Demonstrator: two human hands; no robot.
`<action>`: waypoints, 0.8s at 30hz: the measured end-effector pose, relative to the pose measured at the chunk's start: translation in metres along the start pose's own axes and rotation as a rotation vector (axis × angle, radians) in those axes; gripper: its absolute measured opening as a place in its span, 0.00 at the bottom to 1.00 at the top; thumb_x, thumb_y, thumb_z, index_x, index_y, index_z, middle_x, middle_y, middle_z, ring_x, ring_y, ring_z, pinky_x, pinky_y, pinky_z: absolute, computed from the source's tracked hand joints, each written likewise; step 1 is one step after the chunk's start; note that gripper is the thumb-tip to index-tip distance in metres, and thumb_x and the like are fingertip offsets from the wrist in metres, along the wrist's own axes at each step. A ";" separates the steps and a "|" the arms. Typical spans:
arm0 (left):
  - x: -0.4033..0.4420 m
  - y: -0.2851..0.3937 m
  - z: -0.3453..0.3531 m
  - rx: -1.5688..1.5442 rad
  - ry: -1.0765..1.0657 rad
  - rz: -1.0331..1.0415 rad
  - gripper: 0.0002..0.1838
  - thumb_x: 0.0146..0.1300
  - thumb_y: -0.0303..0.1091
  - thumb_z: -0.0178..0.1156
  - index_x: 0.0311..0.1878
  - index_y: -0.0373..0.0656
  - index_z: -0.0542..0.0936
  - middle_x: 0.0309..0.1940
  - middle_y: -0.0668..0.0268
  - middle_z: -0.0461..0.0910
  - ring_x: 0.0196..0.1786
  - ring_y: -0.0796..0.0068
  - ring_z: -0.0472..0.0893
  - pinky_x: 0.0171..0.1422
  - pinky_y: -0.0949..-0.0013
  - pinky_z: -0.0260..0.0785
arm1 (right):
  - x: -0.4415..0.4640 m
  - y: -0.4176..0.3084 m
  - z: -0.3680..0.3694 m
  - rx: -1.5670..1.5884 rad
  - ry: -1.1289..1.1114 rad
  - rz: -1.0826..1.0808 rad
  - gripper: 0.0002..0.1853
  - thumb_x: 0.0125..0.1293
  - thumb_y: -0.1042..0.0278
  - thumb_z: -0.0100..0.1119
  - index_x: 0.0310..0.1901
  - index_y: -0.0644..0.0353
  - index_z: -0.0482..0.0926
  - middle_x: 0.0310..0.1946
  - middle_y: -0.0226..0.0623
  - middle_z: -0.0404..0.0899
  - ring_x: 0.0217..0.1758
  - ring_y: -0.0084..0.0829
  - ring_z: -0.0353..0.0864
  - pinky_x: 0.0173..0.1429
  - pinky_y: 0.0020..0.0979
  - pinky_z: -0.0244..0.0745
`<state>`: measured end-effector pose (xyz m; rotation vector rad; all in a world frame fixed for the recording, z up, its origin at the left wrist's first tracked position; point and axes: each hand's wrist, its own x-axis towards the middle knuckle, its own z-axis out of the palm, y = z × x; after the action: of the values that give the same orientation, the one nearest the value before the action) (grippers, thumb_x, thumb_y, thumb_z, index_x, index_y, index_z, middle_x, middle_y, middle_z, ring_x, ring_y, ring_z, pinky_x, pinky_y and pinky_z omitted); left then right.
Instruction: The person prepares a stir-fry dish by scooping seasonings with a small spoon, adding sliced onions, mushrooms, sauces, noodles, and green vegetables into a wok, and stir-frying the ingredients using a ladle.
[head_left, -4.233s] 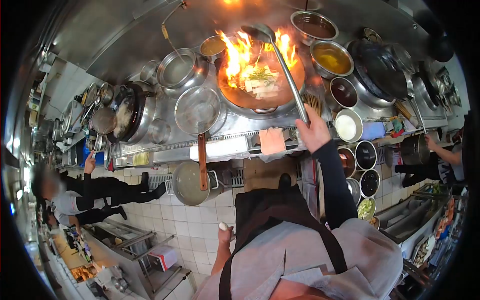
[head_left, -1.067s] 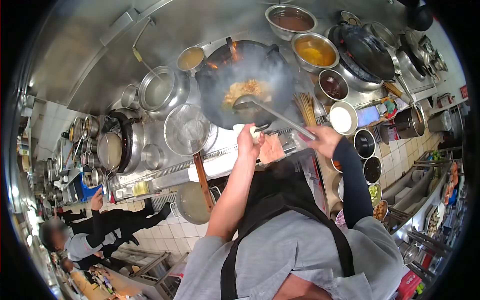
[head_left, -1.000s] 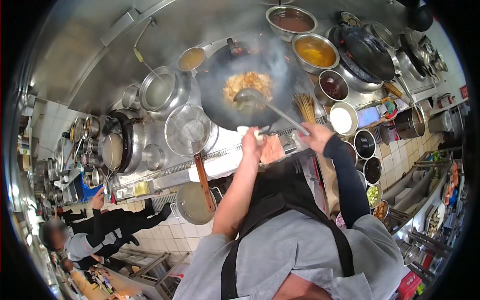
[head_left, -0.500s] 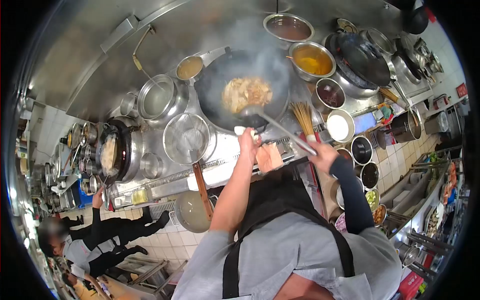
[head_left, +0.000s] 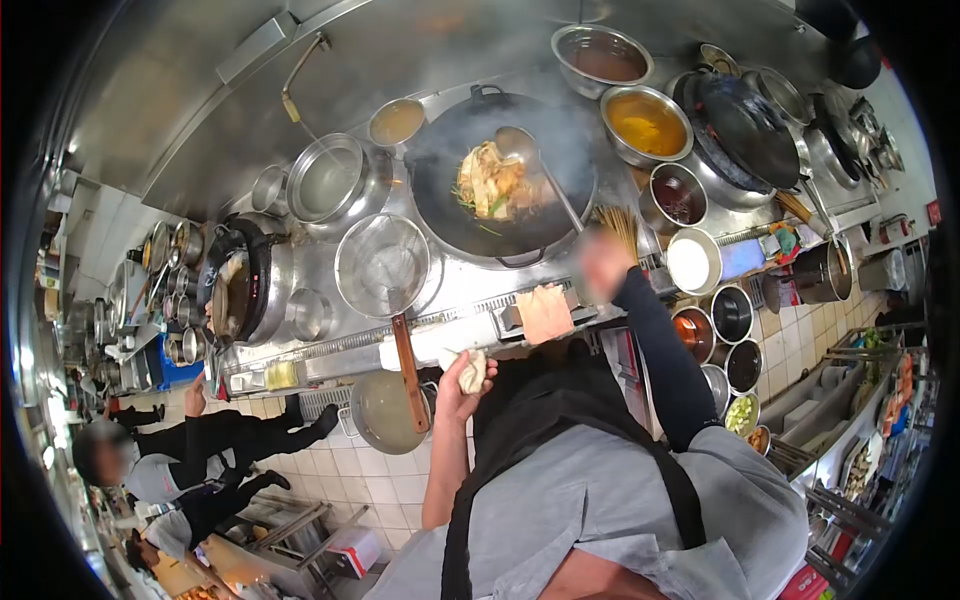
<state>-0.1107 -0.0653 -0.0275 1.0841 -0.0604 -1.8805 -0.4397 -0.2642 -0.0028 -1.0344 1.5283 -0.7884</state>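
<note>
A large black wok (head_left: 440, 200) sits on the burner with steam rising over it. Pale sliced food with green strips (head_left: 485, 180) lies in its middle. Past the food's right side rests the bowl of a metal ladle (head_left: 517, 146), its handle running down to my right hand (head_left: 606, 264). That hand is blurred, closed round the handle near the wok's lower right rim. My left hand (head_left: 462, 392) is closed on a bunched whitish cloth (head_left: 474, 371), between the counter edge and my apron, apart from the wok.
Left of the wok is a wire strainer (head_left: 382, 265) with its wooden handle over the edge. A pink cloth (head_left: 544, 312) hangs at the counter front. Bowls of liquid (head_left: 647, 125) and a bamboo brush (head_left: 617, 228) stand right. A co-worker (head_left: 185, 455) is at another wok, far left.
My left hand, with the cloth, has moved from the wok's near rim back toward my body. The ladle has shifted to the food's far right side; green strips now show.
</note>
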 end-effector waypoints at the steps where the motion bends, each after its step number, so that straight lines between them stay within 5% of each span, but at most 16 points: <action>1: 0.007 0.005 0.001 -0.039 -0.041 0.001 0.22 0.77 0.53 0.51 0.52 0.41 0.79 0.40 0.57 0.85 0.39 0.66 0.84 0.36 0.70 0.76 | 0.000 -0.011 -0.001 0.003 -0.021 0.015 0.21 0.65 0.62 0.60 0.54 0.69 0.75 0.41 0.65 0.82 0.47 0.66 0.82 0.54 0.51 0.78; 3: 0.031 0.023 0.011 -0.111 -0.118 -0.003 0.23 0.77 0.56 0.51 0.50 0.42 0.78 0.38 0.58 0.85 0.35 0.67 0.84 0.32 0.70 0.75 | 0.029 0.005 0.032 -0.448 0.226 -0.371 0.21 0.65 0.61 0.61 0.53 0.69 0.76 0.41 0.65 0.82 0.48 0.65 0.81 0.55 0.51 0.77; 5: 0.060 0.037 0.064 -0.114 0.086 0.000 0.26 0.75 0.63 0.51 0.44 0.46 0.78 0.34 0.61 0.83 0.33 0.65 0.83 0.27 0.71 0.73 | 0.058 0.014 0.060 -0.447 0.227 -0.369 0.21 0.65 0.59 0.60 0.52 0.68 0.76 0.42 0.66 0.81 0.50 0.64 0.81 0.56 0.51 0.76; 7: 0.110 0.044 0.075 0.040 -0.148 -0.046 0.28 0.73 0.67 0.51 0.42 0.48 0.76 0.32 0.65 0.81 0.31 0.64 0.81 0.25 0.70 0.70 | 0.052 0.011 0.066 -0.418 0.119 -0.383 0.23 0.65 0.60 0.60 0.57 0.66 0.75 0.44 0.64 0.82 0.52 0.63 0.80 0.58 0.51 0.75; 9: 0.148 0.046 0.102 0.081 -0.067 -0.104 0.30 0.71 0.70 0.51 0.43 0.49 0.75 0.31 0.63 0.78 0.30 0.63 0.80 0.24 0.70 0.68 | 0.043 0.020 0.050 -0.474 -0.040 -0.458 0.25 0.65 0.61 0.61 0.60 0.65 0.74 0.46 0.61 0.83 0.53 0.62 0.80 0.58 0.51 0.75; 12: 0.173 0.046 0.143 0.165 0.207 -0.142 0.24 0.71 0.62 0.55 0.41 0.47 0.72 0.27 0.63 0.75 0.25 0.64 0.78 0.23 0.72 0.67 | 0.019 0.063 -0.015 -0.733 -0.112 -0.645 0.28 0.66 0.68 0.56 0.69 0.51 0.70 0.55 0.53 0.81 0.54 0.58 0.81 0.57 0.51 0.77; 14: 0.222 0.047 0.121 0.139 0.173 -0.235 0.18 0.69 0.52 0.58 0.41 0.46 0.72 0.27 0.62 0.75 0.26 0.64 0.77 0.23 0.72 0.67 | -0.022 0.056 -0.054 -1.032 -0.097 -0.368 0.32 0.67 0.68 0.54 0.73 0.39 0.64 0.51 0.49 0.81 0.49 0.55 0.84 0.53 0.54 0.77; 16: 0.239 0.039 0.105 0.090 0.143 -0.236 0.09 0.62 0.37 0.59 0.40 0.45 0.72 0.28 0.61 0.73 0.27 0.65 0.77 0.25 0.72 0.69 | -0.062 0.062 -0.067 -1.026 -0.014 -0.357 0.31 0.68 0.68 0.54 0.73 0.45 0.65 0.49 0.51 0.82 0.48 0.55 0.84 0.51 0.53 0.78; 19: 0.193 0.007 0.127 -0.023 0.193 0.064 0.08 0.65 0.37 0.57 0.39 0.44 0.72 0.29 0.61 0.73 0.27 0.67 0.76 0.25 0.73 0.69 | -0.099 0.093 -0.069 -0.655 -0.014 -0.475 0.30 0.67 0.71 0.56 0.71 0.55 0.67 0.44 0.56 0.83 0.45 0.60 0.83 0.49 0.54 0.78; 20: 0.160 0.007 0.139 -0.066 0.145 0.026 0.06 0.67 0.36 0.54 0.40 0.45 0.71 0.31 0.62 0.74 0.26 0.68 0.77 0.25 0.71 0.70 | -0.117 0.070 -0.068 -0.501 -0.023 -0.685 0.28 0.69 0.73 0.57 0.70 0.57 0.69 0.35 0.50 0.83 0.31 0.49 0.85 0.34 0.47 0.78; 23: 0.096 0.015 0.158 -0.046 0.115 -0.159 0.05 0.70 0.35 0.52 0.41 0.45 0.71 0.30 0.62 0.74 0.27 0.68 0.77 0.24 0.73 0.69 | -0.178 -0.041 -0.099 -0.098 -0.392 0.127 0.26 0.72 0.71 0.58 0.71 0.58 0.68 0.27 0.34 0.76 0.19 0.26 0.75 0.20 0.31 0.68; 24: 0.079 0.028 0.174 -0.061 0.109 -0.111 0.06 0.71 0.36 0.51 0.43 0.45 0.71 0.30 0.62 0.73 0.27 0.69 0.77 0.23 0.75 0.66 | -0.184 -0.058 -0.106 -0.034 -0.409 0.189 0.25 0.73 0.71 0.57 0.70 0.58 0.69 0.26 0.29 0.72 0.17 0.18 0.69 0.17 0.26 0.62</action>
<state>-0.2271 -0.2041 0.0392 1.1669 0.1206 -1.9051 -0.5234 -0.1234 0.1449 -0.9881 1.2656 -0.3896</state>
